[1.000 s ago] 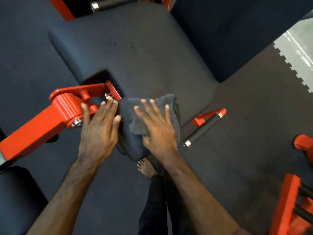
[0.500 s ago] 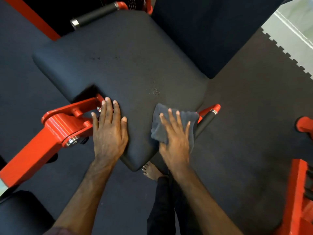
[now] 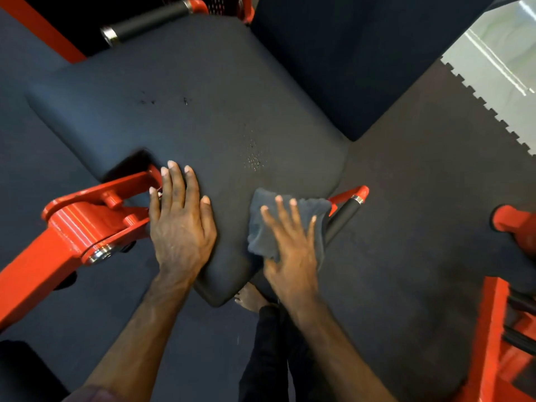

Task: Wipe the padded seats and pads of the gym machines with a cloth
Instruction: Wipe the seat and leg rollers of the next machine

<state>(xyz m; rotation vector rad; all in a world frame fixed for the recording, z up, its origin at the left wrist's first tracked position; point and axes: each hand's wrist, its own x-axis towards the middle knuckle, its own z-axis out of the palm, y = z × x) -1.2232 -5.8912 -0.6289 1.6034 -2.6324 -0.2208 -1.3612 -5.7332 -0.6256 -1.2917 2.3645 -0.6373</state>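
Note:
A wide black padded seat (image 3: 185, 111) fills the middle of the head view, with small droplets near its centre-right. On its near right corner lies a dark grey cloth (image 3: 261, 224). My right hand (image 3: 293, 245) presses flat on the cloth, fingers straight and spread. My left hand (image 3: 181, 224) rests flat on the seat's near left part, fingers straight, beside a red pivot bracket (image 3: 87, 224).
A red machine arm (image 3: 32, 274) runs off to the lower left. A black-gripped handle (image 3: 343, 216) sticks out right of the cloth, another handle (image 3: 150, 21) lies behind the seat. Red frame parts (image 3: 499, 338) stand at the right. My bare foot (image 3: 251, 300) is under the seat's front.
My right hand slid the cloth from the seat's near left front to its near right corner over the second. The left hand stayed flat by the red bracket. The view shifted slightly.

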